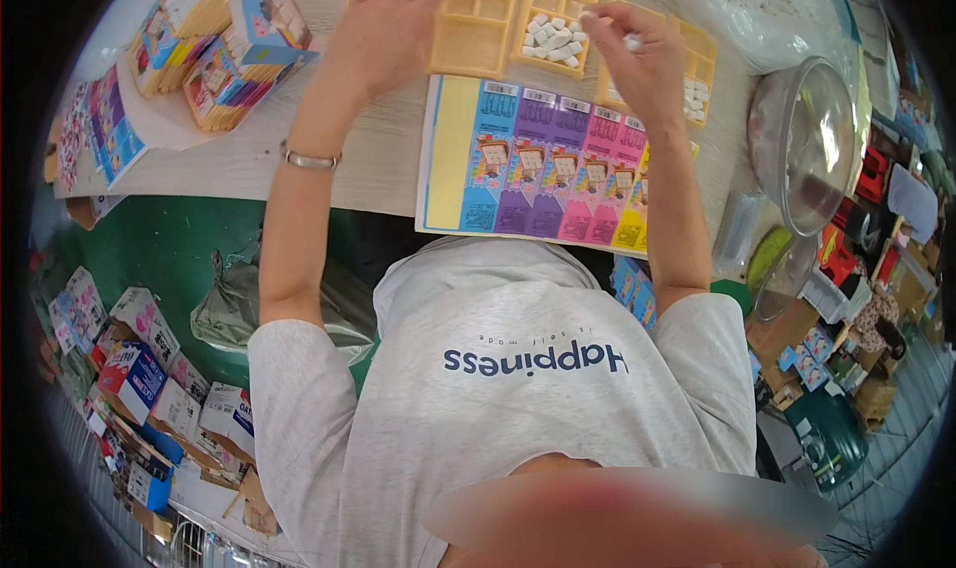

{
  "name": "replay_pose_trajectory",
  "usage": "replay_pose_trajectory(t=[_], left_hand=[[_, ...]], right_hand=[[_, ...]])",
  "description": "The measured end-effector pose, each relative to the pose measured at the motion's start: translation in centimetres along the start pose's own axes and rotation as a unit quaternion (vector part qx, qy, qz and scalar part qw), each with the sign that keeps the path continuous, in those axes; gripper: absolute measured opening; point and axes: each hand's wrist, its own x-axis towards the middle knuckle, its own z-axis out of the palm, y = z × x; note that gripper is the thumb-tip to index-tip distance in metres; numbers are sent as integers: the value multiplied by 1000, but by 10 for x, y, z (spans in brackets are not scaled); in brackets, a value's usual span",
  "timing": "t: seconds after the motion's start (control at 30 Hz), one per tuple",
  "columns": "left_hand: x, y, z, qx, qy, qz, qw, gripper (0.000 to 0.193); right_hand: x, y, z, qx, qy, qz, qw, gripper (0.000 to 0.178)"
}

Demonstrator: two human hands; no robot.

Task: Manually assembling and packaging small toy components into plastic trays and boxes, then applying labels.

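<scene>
Pale tabletop (383,155) bears a yellow tray (548,2), long axis pointing forward.

Trays (470,42), upper centre: plain pale yellow. Pieces (558,40), upper centre: white. Printed sheet (531,195), centre: pale-yellow margin, then upright bands of blue, purple, pink and yellow. Bench (383,155), top: pale, streaked wood grain. Shirt (478,419), lower centre: flecked light grey, dark-blue lettering. Floor (164,254), left: green. Sack (244,309), left: dull grey-green.
</scene>
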Motion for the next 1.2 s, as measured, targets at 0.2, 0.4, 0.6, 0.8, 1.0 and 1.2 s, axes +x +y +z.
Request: replay_pose_trajectory(t=[0.2,0.4,0.6,0.8,1.0,1.2], left_hand=[[-9,-4,31,-68,102,62,991,76],[-11,-19,48,-129,242,83,958,85],[-4,5,23,-173,225,100,953,84],[13,-4,99,-153,430,116,882,85],[-4,16,45,-158,324,45,932,76],[-21,56,38,-60,115,-23,991,79]], right_hand=[[-3,-20,56,-201,-186,-214,938,23],[4,-25,65,48,-63,-106,991,20],[6,-11,111,223,-88,-85,967,15],[4,-11,115,437,-63,23,897,14],[46,37,59,198,81,-238,948,39],[183,69,-103,-275,234,-106,926,44]])
